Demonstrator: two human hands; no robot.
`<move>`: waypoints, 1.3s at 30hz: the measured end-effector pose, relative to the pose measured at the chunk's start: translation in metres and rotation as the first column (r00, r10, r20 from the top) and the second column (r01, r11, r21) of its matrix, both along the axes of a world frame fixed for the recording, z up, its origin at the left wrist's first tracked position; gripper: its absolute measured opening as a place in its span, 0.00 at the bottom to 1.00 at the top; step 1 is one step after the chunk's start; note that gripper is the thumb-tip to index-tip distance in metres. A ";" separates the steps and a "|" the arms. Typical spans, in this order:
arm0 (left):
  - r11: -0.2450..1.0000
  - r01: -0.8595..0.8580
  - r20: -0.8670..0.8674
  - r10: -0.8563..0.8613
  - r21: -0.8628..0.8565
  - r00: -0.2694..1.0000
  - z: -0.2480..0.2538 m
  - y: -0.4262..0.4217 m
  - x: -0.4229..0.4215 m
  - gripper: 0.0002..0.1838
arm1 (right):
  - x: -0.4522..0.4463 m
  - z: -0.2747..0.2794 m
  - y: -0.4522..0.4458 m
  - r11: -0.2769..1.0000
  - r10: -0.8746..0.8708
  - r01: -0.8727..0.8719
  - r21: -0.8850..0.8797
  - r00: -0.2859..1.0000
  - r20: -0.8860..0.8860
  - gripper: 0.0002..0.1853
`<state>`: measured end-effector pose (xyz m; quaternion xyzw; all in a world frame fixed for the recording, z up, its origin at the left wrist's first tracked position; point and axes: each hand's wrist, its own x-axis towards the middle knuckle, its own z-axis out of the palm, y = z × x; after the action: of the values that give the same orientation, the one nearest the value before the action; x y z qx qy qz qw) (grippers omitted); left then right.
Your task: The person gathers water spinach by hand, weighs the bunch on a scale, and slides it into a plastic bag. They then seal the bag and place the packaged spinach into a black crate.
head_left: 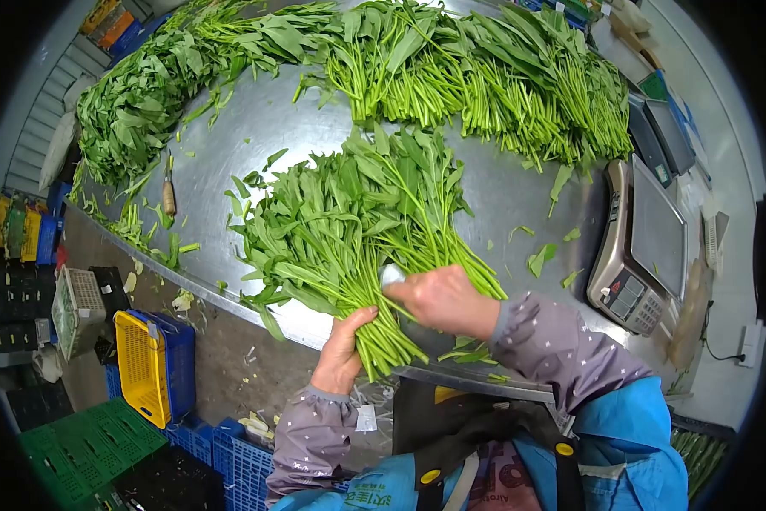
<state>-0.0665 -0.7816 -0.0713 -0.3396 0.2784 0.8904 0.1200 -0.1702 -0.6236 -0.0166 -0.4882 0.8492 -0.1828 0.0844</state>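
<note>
My left hand (343, 351) is wrapped round the stems of a leafy bunch of water spinach (332, 230) at the front edge of the metal table. The stem ends point toward me, and the leaves spread away over the tabletop. My right hand (447, 298) is closed just right of these stems. A small pale, shiny thing (391, 274) shows at its fingers, too little of it to name. More loose water spinach stems (464, 255) lie beneath and beyond the right hand.
Water spinach is heaped along the table's far side (485, 85) and left end (136, 111). A wooden-handled knife (169, 192) lies at left. A digital scale (638, 247) stands at right. Below left are a yellow crate (140, 366), a green crate (89, 447) and blue crates (240, 460).
</note>
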 end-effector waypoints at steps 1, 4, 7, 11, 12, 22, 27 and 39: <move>0.999 0.010 0.007 -0.010 0.053 1.000 -0.004 -0.004 0.001 0.18 | -0.008 -0.008 0.003 1.000 0.003 -0.003 0.000 1.000 -0.002 0.09; 0.984 -0.056 0.055 0.048 0.166 0.997 0.023 -0.016 0.008 0.16 | -0.031 -0.038 0.007 0.972 -0.069 0.050 0.229 0.995 0.077 0.12; 0.988 -0.092 0.105 0.080 0.123 0.991 0.069 -0.030 0.022 0.18 | -0.040 -0.042 0.006 0.982 -0.143 0.104 0.155 0.954 0.264 0.15; 0.966 -0.250 -0.062 0.246 -0.069 0.967 0.134 -0.050 0.059 0.25 | -0.042 -0.039 0.004 0.966 -0.204 0.139 0.216 0.925 0.319 0.15; 0.941 -0.298 -0.164 0.272 -0.162 0.948 0.139 -0.056 0.069 0.27 | -0.042 -0.039 0.004 0.965 -0.213 0.147 0.218 0.922 0.322 0.15; 0.982 -0.190 -0.393 0.174 -0.002 0.903 0.173 -0.005 0.049 0.30 | -0.015 0.041 0.002 0.891 0.279 0.174 -0.418 0.516 0.810 0.30; 0.979 0.134 -0.317 -0.080 0.155 0.945 0.133 0.071 0.015 0.27 | -0.004 0.077 0.104 0.476 0.720 0.804 -0.357 -0.123 0.683 0.31; 0.794 0.499 -0.267 -0.593 -0.347 0.759 0.145 0.371 -0.069 0.22 | 0.039 0.116 0.382 0.628 -0.302 0.646 -0.434 0.717 0.629 0.35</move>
<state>-0.1354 -0.4101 0.0740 -0.0849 0.4947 0.8189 0.2783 -0.1307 -0.2418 0.0993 -0.1702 0.7854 -0.5898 0.0794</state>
